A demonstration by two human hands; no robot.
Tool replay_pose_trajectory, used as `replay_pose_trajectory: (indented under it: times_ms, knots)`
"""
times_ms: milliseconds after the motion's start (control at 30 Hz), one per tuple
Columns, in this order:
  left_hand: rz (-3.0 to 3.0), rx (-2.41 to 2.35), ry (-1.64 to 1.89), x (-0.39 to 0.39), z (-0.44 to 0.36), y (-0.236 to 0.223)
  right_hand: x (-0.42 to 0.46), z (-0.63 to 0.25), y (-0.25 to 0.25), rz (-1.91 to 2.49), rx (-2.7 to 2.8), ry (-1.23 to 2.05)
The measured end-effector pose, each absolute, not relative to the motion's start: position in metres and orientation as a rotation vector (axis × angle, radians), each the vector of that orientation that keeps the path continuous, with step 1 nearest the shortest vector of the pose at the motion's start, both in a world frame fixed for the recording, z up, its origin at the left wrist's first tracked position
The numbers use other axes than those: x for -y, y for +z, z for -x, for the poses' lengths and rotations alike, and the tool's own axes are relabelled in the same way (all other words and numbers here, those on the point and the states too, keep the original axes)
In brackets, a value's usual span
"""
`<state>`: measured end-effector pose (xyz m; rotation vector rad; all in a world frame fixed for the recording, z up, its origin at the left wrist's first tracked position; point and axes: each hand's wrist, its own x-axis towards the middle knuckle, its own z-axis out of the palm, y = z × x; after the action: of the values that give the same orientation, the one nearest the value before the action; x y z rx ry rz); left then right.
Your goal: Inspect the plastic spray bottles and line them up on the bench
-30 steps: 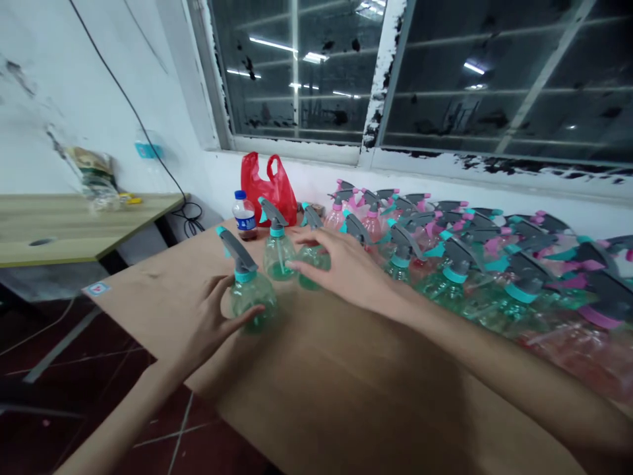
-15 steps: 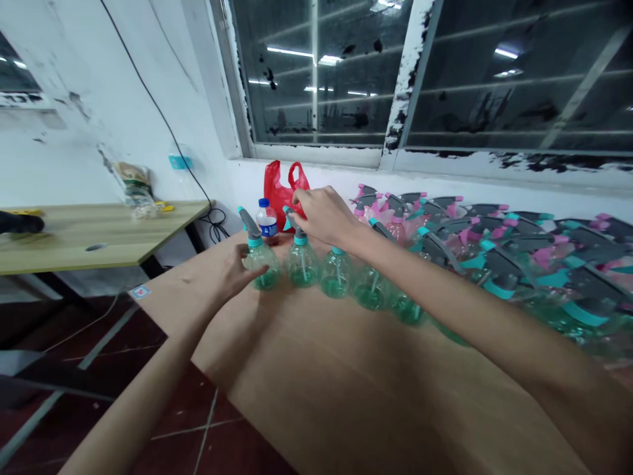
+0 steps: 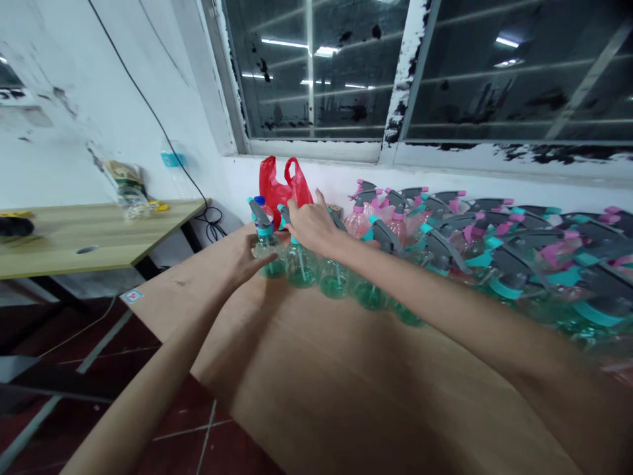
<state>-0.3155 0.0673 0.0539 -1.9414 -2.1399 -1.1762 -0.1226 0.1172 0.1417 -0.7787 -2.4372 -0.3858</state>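
Observation:
My left hand [image 3: 243,260] curves around the leftmost clear green spray bottle [image 3: 273,265], its thumb across the front. That bottle stands upright, with a grey and teal trigger head. Beside it is a second green spray bottle [image 3: 301,269]. My right hand [image 3: 312,225] is over this one's trigger head, fingers bent around it and one finger raised; the fingertips are partly hidden. More green spray bottles [image 3: 333,282] continue the row to the right, under my right forearm.
Behind the row stand a red plastic bag [image 3: 277,188] and a blue-capped water bottle [image 3: 267,210]. Pink and green spray bottles [image 3: 479,231] crowd the right side of the brown tabletop [image 3: 316,369]. Another table [image 3: 113,241] stands left, below a hanging black cable [image 3: 148,109].
The leftmost spray bottle and my left hand have shifted right and slightly back, closer to the second bottle. My right hand has lowered onto the second bottle's trigger head.

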Motion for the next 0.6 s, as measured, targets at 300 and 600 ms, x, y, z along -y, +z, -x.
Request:
replay_pose_trajectory:
  times_ms: [300,600]
  knots:
    - [1.932,2.135,-1.185,-0.068,0.313,0.053,-0.107,0.114,0.142,0.690,2.439,-0.334]
    - [1.836,2.109,-1.280,-0.057,0.309,0.050,-0.107,0.119,0.142,0.740,2.438,-0.341]
